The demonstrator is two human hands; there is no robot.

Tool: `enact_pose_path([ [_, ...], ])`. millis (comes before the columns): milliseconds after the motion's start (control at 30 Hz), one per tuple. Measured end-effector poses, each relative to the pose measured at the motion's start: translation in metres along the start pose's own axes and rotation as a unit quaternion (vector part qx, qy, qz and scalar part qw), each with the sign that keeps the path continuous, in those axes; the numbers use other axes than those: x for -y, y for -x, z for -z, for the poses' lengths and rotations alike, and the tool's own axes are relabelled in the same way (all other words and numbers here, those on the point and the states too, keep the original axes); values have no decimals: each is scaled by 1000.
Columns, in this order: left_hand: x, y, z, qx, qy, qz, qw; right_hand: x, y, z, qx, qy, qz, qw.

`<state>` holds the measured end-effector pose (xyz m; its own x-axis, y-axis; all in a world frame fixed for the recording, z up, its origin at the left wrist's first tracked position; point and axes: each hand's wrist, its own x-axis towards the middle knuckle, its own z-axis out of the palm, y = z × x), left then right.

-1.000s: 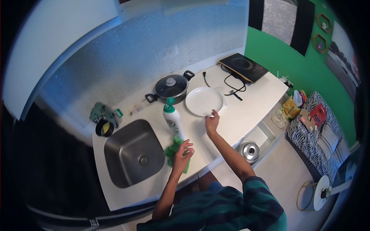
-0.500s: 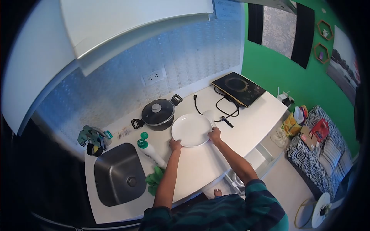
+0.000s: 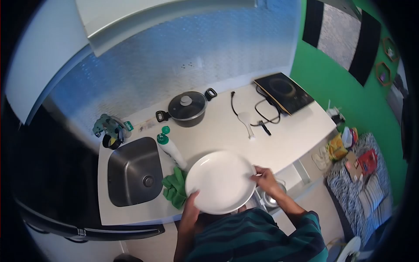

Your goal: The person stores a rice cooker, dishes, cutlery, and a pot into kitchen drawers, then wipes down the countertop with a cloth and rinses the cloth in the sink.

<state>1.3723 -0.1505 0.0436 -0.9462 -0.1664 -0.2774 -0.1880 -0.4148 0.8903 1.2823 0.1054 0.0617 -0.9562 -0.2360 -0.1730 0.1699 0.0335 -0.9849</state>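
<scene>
A large white plate (image 3: 221, 181) is held up in front of my body, over the counter's front edge. My left hand (image 3: 190, 207) grips its lower left rim, thumb on top. On the right rim, my right hand (image 3: 263, 179) holds it with the fingers closed. Left of the plate lie a green cloth (image 3: 175, 188) and a white bottle with a green cap (image 3: 171, 147). Behind it stands a dark lidded pot (image 3: 187, 109). A white rice paddle-like utensil (image 3: 245, 124) lies on the counter beyond the plate.
A steel sink (image 3: 133, 174) is at the left, with a dark holder and cloth (image 3: 109, 129) behind it. An induction cooker (image 3: 283, 92) with its black cord (image 3: 267, 114) sits at the back right. An open drawer (image 3: 298, 175) juts out below the counter (image 3: 218, 139).
Both hands have lifted the plate off the counter and drawn it toward my body. The utensil formerly partly hidden behind the plate now shows fully. My view has shifted a little.
</scene>
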Motion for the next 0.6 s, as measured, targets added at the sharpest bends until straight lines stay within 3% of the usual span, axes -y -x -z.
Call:
enact_pose_path([
  [33,12,27,35,33,-164,-80,983,-7,15,-20,11,-14,-22,1000],
  [67,39,35,85,-11,37,32,999,13,33,-44,52,-5,-88,995],
  [133,6,87,127,-71,94,22,993,-11,48,-91,162,-82,-91,979],
  [167,-10,105,155,-99,100,8,990,-4,56,-108,229,-77,-161,957],
  [200,-30,120,184,-126,97,-12,987,-4,64,-118,287,-92,-106,948],
  [233,-72,133,176,-212,40,11,976,-11,69,-125,283,-57,-45,956],
  [300,-103,125,292,-243,-100,-11,965,-31,76,-120,211,5,36,977],
  [333,-117,106,344,-268,-109,-59,956,-40,79,-109,186,-53,-6,981],
  [367,-140,96,323,-336,-214,-89,913,-50,82,-94,163,-109,-48,980],
  [400,-159,71,351,-338,-302,-111,884,-59,86,-80,117,-122,-65,983],
  [433,-171,53,355,-398,-475,-201,759,-62,94,-66,66,-118,-65,989],
  [467,-191,45,317,-443,-599,-141,652,-63,102,-54,25,-122,-72,990],
  [533,-209,19,303,-466,-660,-109,580,-71,118,-28,-24,-106,-73,991],
  [600,-211,2,304,-528,-613,-159,566,-89,131,7,-40,-67,-65,995],
])
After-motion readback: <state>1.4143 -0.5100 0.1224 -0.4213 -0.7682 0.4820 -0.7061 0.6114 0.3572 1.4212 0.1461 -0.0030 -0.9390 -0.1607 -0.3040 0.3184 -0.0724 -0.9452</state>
